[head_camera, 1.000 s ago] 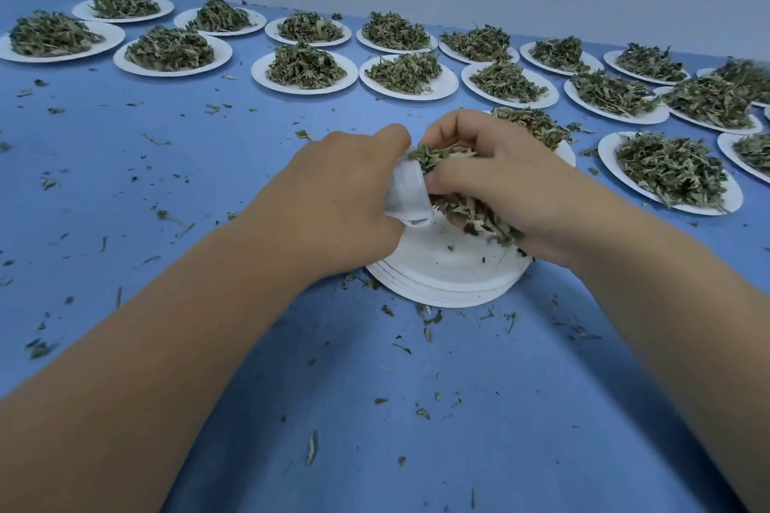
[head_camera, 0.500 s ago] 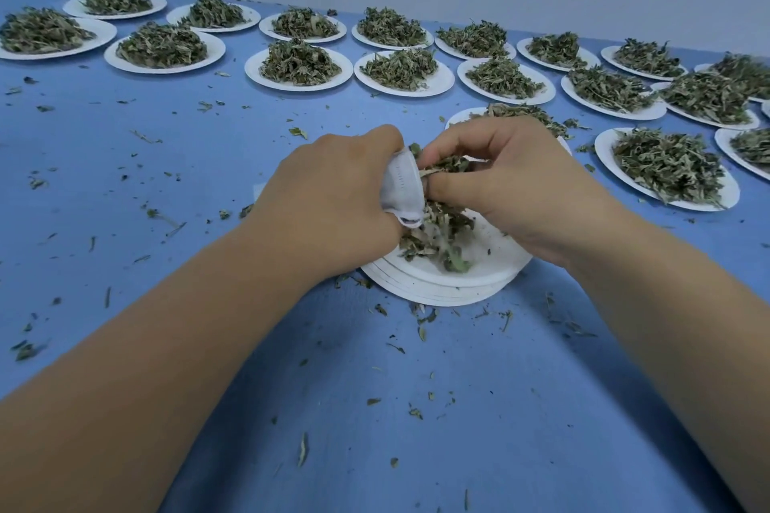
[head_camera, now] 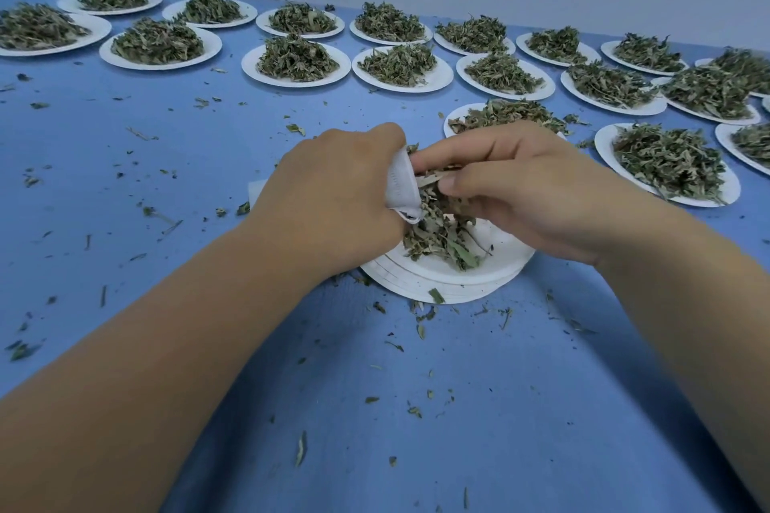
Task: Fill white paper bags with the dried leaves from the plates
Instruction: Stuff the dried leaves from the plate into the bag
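Observation:
My left hand (head_camera: 333,200) grips a small white paper bag (head_camera: 402,189), its mouth turned to the right. My right hand (head_camera: 512,192) pinches a bunch of dried leaves at the bag's mouth, thumb and fingers curled round them. Below both hands a stack of white plates (head_camera: 450,283) holds a loose heap of dried leaves (head_camera: 441,242). Most of the bag is hidden inside my left fist.
Several white plates heaped with dried leaves stand in rows along the far side of the blue table (head_camera: 125,162); the nearest are one (head_camera: 500,117) just behind my right hand and one (head_camera: 666,162) to its right. Leaf crumbs litter the cloth.
My right hand has come down from above the bag to its mouth. Leaves have dropped from it onto the top plate, which was almost bare a second ago.

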`<state>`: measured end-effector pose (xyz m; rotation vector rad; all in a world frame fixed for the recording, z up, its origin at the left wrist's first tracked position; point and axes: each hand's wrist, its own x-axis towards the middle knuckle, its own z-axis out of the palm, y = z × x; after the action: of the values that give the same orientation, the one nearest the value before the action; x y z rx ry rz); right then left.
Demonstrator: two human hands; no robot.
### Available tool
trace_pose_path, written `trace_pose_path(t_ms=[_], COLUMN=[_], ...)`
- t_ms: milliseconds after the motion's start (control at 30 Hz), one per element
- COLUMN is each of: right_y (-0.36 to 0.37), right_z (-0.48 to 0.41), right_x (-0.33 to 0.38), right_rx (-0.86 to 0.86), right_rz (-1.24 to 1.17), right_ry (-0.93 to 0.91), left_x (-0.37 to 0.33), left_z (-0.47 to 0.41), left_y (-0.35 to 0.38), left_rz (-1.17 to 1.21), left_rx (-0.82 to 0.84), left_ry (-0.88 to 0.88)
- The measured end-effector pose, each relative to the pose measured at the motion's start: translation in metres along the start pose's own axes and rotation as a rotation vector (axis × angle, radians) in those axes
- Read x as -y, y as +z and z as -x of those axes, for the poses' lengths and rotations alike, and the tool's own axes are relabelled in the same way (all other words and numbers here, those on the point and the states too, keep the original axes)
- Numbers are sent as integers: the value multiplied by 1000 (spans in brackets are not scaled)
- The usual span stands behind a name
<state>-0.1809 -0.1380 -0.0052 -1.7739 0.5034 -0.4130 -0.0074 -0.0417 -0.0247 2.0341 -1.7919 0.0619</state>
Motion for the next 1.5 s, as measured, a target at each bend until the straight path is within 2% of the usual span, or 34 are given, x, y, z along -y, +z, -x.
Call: trace_pose_path(t_ms=[133,267,400,667,733,833,933,1033,1300,1400,1500], right_y=[0,6,13,24,19,9,6,11,26,28,26], right_z=[5,0,-6,-12,-9,0,6,4,-7,-7,-4], right_x=[-1,0,2,0,1,3,2,2,7,7,7], right_rx=[2,-171,-281,-403,-356,-195,-141,-170,-388,-400,-351], right_rz=[37,225,272,502,453,299,229,251,257,320,274], right_ry=[-81,-132,-89,-131,-122,-91,-79,-101,-172,-218,-228], left_x=[-1,-2,-4,-7,-5,-3,-2,-3,-5,-4,-1], left_z=[1,2,3,4,3,3,4,3,4,4,4], left_y=[-1,-2,-3,-1,-3,-6,-5,-4,-1,-2,-2], left_rz=[21,1,-17,-36,-39,-21,4,24,11,31,58], left_rx=[-4,13,-16,-47,-48,-42,-23,-31,-51,-68,-88], left_ry=[-2,12,33,49,36,6,3,9,61,69,59])
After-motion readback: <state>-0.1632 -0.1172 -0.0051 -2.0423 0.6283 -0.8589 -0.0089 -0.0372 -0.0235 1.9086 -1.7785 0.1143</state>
